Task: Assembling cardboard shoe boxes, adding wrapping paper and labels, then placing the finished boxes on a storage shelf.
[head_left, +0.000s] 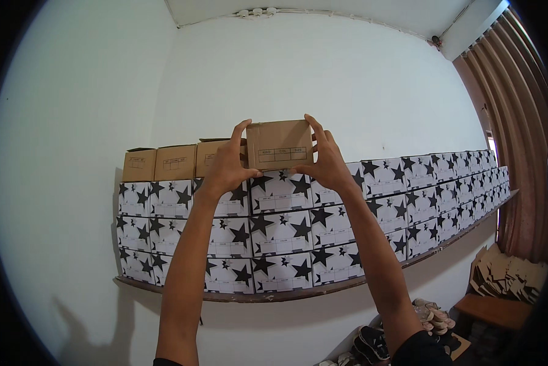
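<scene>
A plain brown cardboard box point(279, 139) is held between my two hands, its printed end facing me. My left hand point(226, 166) grips its left side, thumb at the lower corner and fingers up along the edge. On the opposite side my right hand point(324, 160) clasps it the same way, one finger at the top corner. The box is at the top of stacked white boxes with black stars point(280, 226); whether its underside rests on them, I cannot tell. To its left stands a brown box point(205, 160), partly covered by my left hand.
More brown boxes point(175, 161) stand at the row's left end. A long wall shelf point(280, 297) carries the star boxes. Below right lie a pile of shoes point(429, 314), a wooden bench point(494, 310) and flattened cardboard point(512, 274). A brown curtain point(518, 134) hangs at right.
</scene>
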Motion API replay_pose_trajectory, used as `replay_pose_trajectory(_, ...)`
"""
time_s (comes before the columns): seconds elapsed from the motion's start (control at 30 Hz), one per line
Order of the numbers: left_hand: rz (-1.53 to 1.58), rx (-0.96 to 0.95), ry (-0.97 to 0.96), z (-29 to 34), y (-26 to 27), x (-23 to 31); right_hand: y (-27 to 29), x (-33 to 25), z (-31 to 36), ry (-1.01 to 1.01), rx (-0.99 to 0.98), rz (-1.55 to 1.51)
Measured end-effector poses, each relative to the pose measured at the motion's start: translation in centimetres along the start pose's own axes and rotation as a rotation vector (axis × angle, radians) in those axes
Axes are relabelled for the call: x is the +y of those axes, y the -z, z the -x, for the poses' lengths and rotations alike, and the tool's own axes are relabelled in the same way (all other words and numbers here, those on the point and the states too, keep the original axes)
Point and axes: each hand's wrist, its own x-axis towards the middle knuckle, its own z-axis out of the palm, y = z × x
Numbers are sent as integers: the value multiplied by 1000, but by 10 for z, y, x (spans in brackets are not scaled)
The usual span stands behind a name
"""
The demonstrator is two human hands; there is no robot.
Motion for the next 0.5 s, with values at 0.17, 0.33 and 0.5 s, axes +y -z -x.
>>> replay_pose_trajectory(0.17, 2, 24, -33, -7, -5, -12, -1, 6, -8, 14, -5, 33)
replay_pose_trajectory(0.33, -19, 32, -37, -9, -6, -13, -3, 8, -9, -3, -13, 70)
replay_pose_trajectory(0.5, 0, 35, -48, -12, -8, -23, -4, 5, -10, 0, -19, 60)
